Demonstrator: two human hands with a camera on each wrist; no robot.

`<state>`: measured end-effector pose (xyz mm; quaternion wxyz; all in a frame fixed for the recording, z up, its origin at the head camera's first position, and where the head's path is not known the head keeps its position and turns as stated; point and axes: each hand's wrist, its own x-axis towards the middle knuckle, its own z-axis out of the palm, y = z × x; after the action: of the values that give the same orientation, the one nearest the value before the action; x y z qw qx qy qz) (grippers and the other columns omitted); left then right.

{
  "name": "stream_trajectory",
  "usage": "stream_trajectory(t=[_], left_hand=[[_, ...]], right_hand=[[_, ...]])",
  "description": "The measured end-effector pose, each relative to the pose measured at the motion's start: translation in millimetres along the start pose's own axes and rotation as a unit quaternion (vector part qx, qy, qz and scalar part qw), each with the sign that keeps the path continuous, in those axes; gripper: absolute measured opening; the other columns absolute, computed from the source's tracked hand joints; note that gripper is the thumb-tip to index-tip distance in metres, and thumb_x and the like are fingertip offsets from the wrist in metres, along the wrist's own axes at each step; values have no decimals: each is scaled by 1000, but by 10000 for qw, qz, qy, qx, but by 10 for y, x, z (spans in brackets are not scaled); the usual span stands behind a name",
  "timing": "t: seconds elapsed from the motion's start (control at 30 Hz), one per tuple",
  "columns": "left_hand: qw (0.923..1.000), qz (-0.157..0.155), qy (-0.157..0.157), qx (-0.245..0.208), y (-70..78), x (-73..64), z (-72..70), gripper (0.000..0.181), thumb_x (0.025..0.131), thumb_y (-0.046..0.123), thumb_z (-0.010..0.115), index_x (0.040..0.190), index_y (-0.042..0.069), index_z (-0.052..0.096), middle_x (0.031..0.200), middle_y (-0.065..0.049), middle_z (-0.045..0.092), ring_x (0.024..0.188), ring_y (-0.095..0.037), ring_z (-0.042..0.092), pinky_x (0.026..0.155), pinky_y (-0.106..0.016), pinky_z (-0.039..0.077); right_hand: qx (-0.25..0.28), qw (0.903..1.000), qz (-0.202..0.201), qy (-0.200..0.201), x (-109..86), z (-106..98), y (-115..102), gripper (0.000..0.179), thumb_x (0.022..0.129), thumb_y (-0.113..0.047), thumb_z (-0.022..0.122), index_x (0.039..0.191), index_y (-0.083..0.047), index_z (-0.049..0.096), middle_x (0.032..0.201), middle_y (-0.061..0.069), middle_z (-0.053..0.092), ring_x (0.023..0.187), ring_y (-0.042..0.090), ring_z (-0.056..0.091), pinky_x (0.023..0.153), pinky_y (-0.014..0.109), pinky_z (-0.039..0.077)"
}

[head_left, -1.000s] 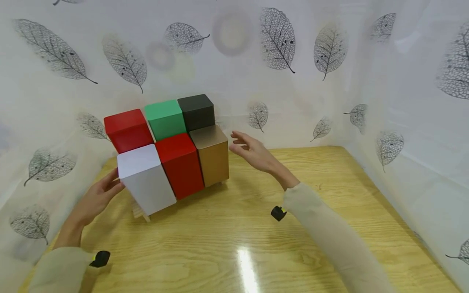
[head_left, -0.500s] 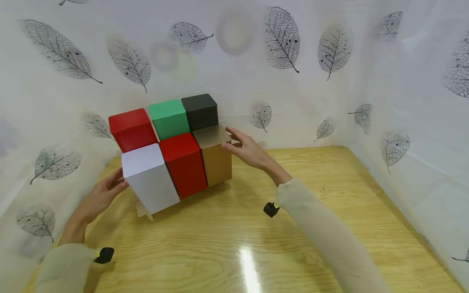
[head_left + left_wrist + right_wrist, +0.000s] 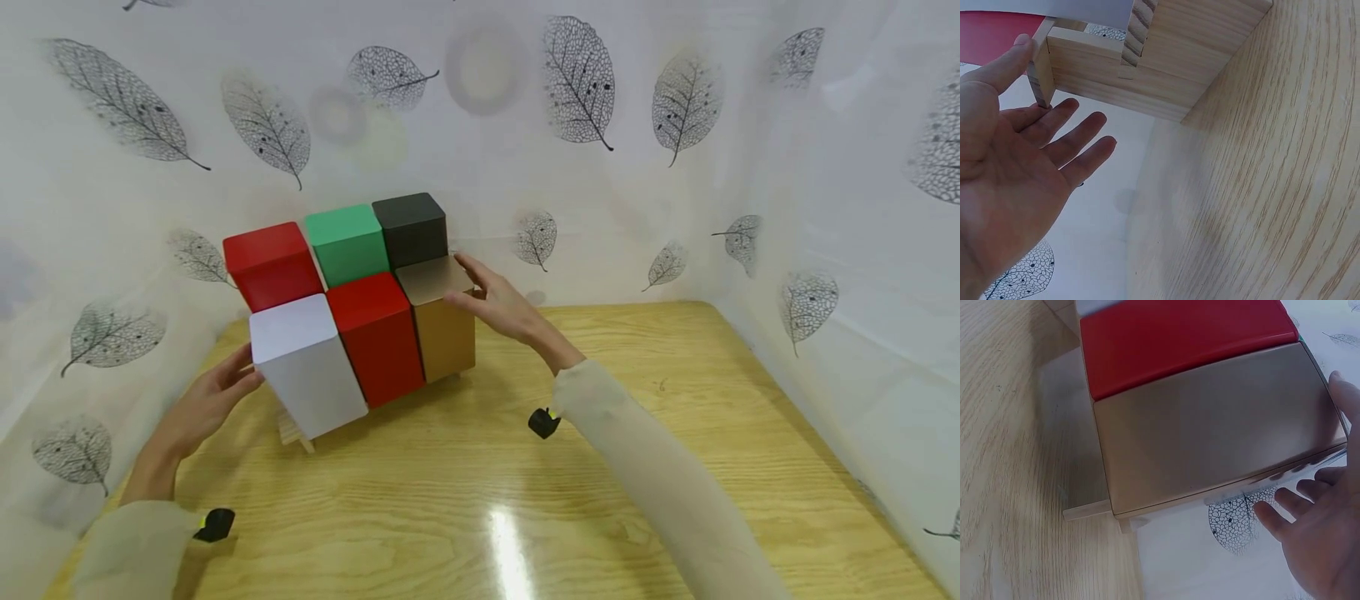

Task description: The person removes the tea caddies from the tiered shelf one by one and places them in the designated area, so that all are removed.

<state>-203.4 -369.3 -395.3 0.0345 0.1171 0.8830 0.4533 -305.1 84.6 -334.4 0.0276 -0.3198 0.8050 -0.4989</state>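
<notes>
Six-sided boxes in white (image 3: 307,367), red (image 3: 375,337) and gold (image 3: 444,329) form the front row on a wooden rack (image 3: 1141,69). My left hand (image 3: 198,412) is at the rack's left end, beside the white box. In the left wrist view its thumb and index fingertip pinch a wooden upright (image 3: 1041,69), while the other fingers extend free. My right hand (image 3: 506,308) reaches around the gold box's upper right corner. Its thumb is in front and its loosely extended fingers are behind; the right wrist view shows the fingertips beyond the gold box's edge.
Behind the front row stand a second red box (image 3: 270,262), a green box (image 3: 345,242) and a black box (image 3: 410,229). The rack stands on a wood-grain table (image 3: 465,492). Leaf-patterned white sheeting (image 3: 472,167) encloses its back and sides.
My right hand has moved left from beside the gold box to its upper corner, thumb now over the front. My left hand stays at the rack's left end; the boxes have not moved.
</notes>
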Motion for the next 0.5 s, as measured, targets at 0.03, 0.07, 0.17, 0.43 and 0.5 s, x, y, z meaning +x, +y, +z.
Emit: stream_trajectory(t=[0.03,0.07,0.17,0.43,0.5], left_hand=[[10000,10,-6,-19,-1,3,1,73,112,31,48,165,3,7,162,-33,27,129,-6,47,88,-6,42],[10000,12,-15,-40,-2,7,1,73,112,30,48,165,3,7,162,-33,26,130,-6,46,89,-6,42],[9999,9,-55,-105,-15,21,4,73,112,31,48,166,4,7,162,-32,26,131,-9,46,89,-7,43],[9995,163,-41,-281,-34,33,7,72,112,26,48,165,1,7,160,-36,26,117,16,43,90,-7,44],[9995,163,-43,-285,-37,37,5,72,112,26,48,165,2,6,160,-36,26,116,17,43,90,-7,44]], right_hand=[[-15,10000,-32,3,12,2,2,95,95,-67,57,167,-20,18,172,3,18,152,29,30,121,47,30],[-46,10000,-49,-5,21,5,3,95,95,-67,57,167,-20,17,172,4,17,153,27,29,121,48,29],[-122,9999,-58,-14,37,17,7,94,95,-65,57,168,-20,16,172,5,16,154,22,26,120,49,30],[-86,9999,-89,94,47,31,13,101,92,-73,59,167,-18,20,171,0,22,124,22,53,107,43,43],[-49,9999,-92,109,47,29,14,101,91,-72,60,167,-18,21,170,0,23,118,22,54,103,41,45]])
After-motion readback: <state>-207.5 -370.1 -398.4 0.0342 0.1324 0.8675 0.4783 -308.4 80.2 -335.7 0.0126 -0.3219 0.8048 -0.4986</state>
